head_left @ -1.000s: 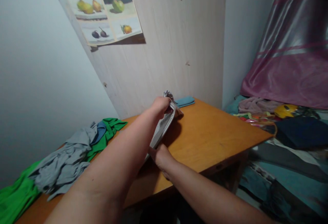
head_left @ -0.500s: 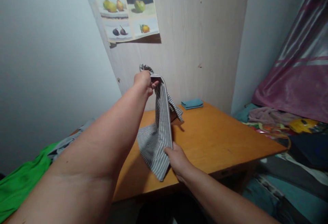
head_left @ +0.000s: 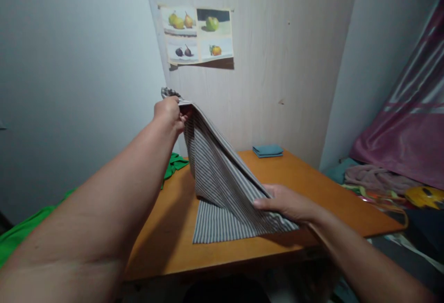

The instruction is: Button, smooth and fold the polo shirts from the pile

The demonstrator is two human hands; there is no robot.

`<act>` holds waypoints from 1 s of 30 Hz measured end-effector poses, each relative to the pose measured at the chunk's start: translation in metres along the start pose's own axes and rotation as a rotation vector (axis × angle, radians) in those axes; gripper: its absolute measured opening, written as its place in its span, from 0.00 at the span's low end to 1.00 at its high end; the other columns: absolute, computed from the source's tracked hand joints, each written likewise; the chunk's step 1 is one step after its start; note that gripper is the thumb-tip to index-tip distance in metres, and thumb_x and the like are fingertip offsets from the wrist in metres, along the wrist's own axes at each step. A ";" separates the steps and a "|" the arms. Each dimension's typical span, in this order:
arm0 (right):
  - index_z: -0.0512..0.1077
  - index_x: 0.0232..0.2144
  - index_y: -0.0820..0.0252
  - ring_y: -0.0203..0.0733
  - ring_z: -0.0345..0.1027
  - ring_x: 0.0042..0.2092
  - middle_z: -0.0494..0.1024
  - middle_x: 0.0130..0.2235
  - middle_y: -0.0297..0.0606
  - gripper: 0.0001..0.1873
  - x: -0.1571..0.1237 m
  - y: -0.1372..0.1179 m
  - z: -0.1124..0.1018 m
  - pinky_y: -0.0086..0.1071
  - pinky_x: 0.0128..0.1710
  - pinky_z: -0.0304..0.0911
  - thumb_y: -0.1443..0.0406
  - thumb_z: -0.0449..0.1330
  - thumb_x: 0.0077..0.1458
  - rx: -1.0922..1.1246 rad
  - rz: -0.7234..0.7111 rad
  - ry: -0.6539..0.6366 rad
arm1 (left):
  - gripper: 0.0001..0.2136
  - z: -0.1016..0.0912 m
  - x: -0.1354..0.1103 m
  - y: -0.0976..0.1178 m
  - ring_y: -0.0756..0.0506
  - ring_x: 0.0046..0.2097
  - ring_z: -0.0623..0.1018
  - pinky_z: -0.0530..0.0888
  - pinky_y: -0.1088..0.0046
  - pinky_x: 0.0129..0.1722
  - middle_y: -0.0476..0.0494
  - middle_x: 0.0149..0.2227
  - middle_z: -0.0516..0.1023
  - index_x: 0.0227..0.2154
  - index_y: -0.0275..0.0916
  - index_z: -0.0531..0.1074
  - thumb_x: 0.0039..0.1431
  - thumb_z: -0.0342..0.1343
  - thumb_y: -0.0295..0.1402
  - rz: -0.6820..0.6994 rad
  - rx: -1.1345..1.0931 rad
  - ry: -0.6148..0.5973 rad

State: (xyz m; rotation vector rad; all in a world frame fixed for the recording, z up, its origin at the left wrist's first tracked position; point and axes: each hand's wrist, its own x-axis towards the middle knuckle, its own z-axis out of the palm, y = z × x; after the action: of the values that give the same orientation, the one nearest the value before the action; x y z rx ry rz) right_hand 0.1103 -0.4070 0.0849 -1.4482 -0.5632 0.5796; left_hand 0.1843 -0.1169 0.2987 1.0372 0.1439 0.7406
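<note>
A grey-and-white striped garment (head_left: 222, 173) is stretched slantwise between my hands above the table. My left hand (head_left: 170, 111) grips its raised upper end, where a gathered, ruffled edge sticks out past the fingers. Lower down and to the right, my right hand (head_left: 282, 203) pinches the folded side, thumb on top and the other fingers behind the cloth. One straight hem lies flat on the orange-brown wooden table (head_left: 166, 252) near its front edge. Layers of the cloth overlap, so its full shape is hidden.
A folded blue-grey cloth (head_left: 268, 151) lies at the table's back edge. Green fabric (head_left: 176, 163) rests at the back left, with more at the far left. Clothes and a yellow item (head_left: 425, 197) are heaped at right below a pink curtain (head_left: 398, 141). Fruit pictures (head_left: 197, 34) hang on the wall.
My hands have moved apart, left hand leftward and right hand rightward, spreading the garment into a wide slant. The view has shifted, and green fabric at the back left has come into sight.
</note>
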 end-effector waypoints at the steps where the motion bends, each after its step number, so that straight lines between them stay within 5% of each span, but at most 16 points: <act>1: 0.79 0.35 0.60 0.42 0.74 0.34 0.81 0.34 0.36 0.15 -0.003 -0.005 -0.003 0.32 0.34 0.68 0.58 0.72 0.46 -0.093 0.045 -0.033 | 0.08 -0.004 0.000 0.003 0.51 0.22 0.71 0.70 0.80 0.19 0.51 0.22 0.68 0.29 0.38 0.66 0.46 0.55 0.21 0.033 0.018 0.012; 4: 0.79 0.33 0.59 0.40 0.71 0.30 0.80 0.31 0.35 0.12 -0.010 -0.023 -0.017 0.30 0.29 0.65 0.57 0.68 0.49 -0.239 0.095 0.012 | 0.06 -0.020 -0.003 0.017 0.51 0.22 0.71 0.69 0.80 0.19 0.51 0.21 0.68 0.26 0.37 0.66 0.49 0.54 0.21 0.098 0.054 0.019; 10: 0.78 0.37 0.58 0.39 0.68 0.27 0.78 0.29 0.35 0.13 -0.007 -0.082 -0.056 0.27 0.24 0.60 0.60 0.65 0.47 -0.467 -0.046 0.294 | 0.05 -0.057 -0.004 0.043 0.53 0.22 0.70 0.68 0.81 0.20 0.55 0.22 0.68 0.27 0.38 0.66 0.57 0.55 0.25 0.185 0.088 0.050; 15: 0.77 0.31 0.60 0.35 0.61 0.22 0.72 0.22 0.32 0.09 0.038 -0.100 -0.082 0.26 0.21 0.54 0.62 0.60 0.48 -0.729 -0.102 0.435 | 0.06 -0.081 0.017 0.025 0.51 0.20 0.70 0.67 0.79 0.19 0.54 0.21 0.69 0.27 0.39 0.67 0.58 0.56 0.26 0.030 0.178 0.132; 19: 0.77 0.29 0.60 0.36 0.62 0.25 0.71 0.21 0.32 0.09 0.088 -0.111 -0.099 0.27 0.24 0.53 0.65 0.57 0.47 -1.049 -0.114 0.610 | 0.06 -0.085 0.039 0.003 0.51 0.17 0.68 0.66 0.79 0.19 0.54 0.18 0.68 0.26 0.40 0.66 0.56 0.57 0.26 -0.085 0.202 0.168; 24: 0.80 0.42 0.55 0.43 0.68 0.33 0.80 0.34 0.38 0.18 0.111 -0.142 -0.107 0.31 0.28 0.52 0.66 0.57 0.49 -1.442 -0.190 0.971 | 0.06 -0.073 0.050 0.006 0.51 0.18 0.69 0.67 0.78 0.20 0.54 0.18 0.69 0.27 0.40 0.66 0.55 0.58 0.27 -0.011 0.115 0.105; 27: 0.79 0.47 0.53 0.46 0.69 0.37 0.80 0.41 0.42 0.20 0.103 -0.141 -0.110 0.33 0.30 0.52 0.65 0.56 0.53 -1.562 -0.331 1.051 | 0.05 -0.080 0.037 0.005 0.52 0.19 0.70 0.67 0.80 0.21 0.55 0.20 0.69 0.27 0.40 0.66 0.53 0.58 0.27 0.085 0.030 0.042; 30: 0.78 0.49 0.53 0.49 0.69 0.40 0.79 0.43 0.44 0.20 0.084 -0.107 -0.115 0.35 0.33 0.53 0.64 0.56 0.56 -1.644 -0.393 1.015 | 0.05 -0.112 0.003 -0.019 0.52 0.22 0.72 0.67 0.81 0.21 0.54 0.23 0.73 0.30 0.39 0.70 0.49 0.60 0.28 0.063 0.090 0.018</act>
State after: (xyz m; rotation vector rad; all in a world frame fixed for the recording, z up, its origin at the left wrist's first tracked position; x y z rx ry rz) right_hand 0.2526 -0.4395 0.1871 -2.6818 -0.4036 -1.2603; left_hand 0.1464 -0.0391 0.2257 1.1252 0.1621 0.8072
